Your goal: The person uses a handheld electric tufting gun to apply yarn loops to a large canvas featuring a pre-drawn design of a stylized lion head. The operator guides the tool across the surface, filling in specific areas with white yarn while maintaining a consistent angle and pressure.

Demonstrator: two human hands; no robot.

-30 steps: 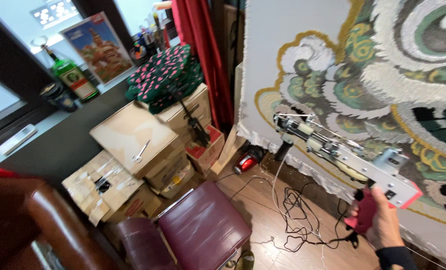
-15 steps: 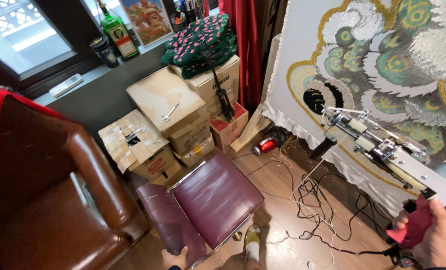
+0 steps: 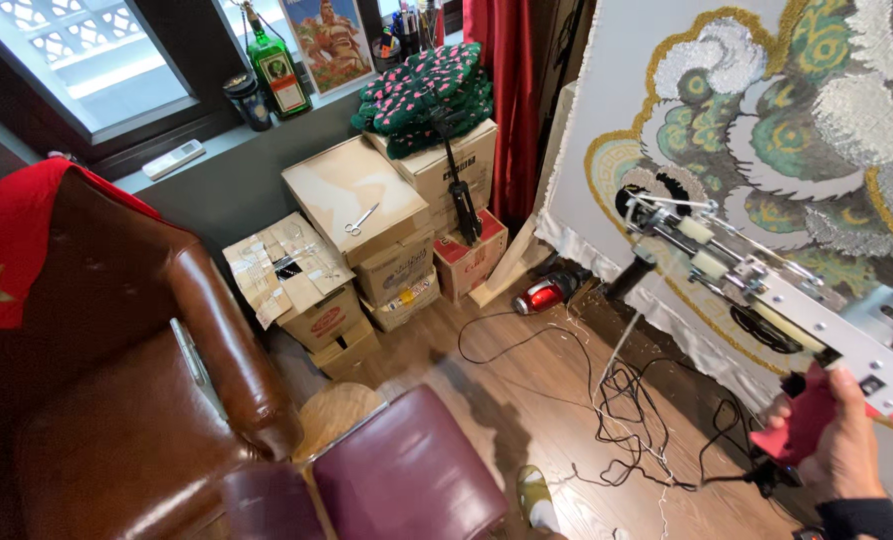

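The right hand is clamped on the red grip of a tufting gun, whose tip seems to touch the rug canvas far right. The left hand is out of view. Cables lie on the floor left of the hand, boxes beyond.

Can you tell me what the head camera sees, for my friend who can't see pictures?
A right hand grips the red handle of a tufting gun, its tip against a hanging rug with swirly patterns. Nearby are stacked cardboard boxes and a brown leather armchair.
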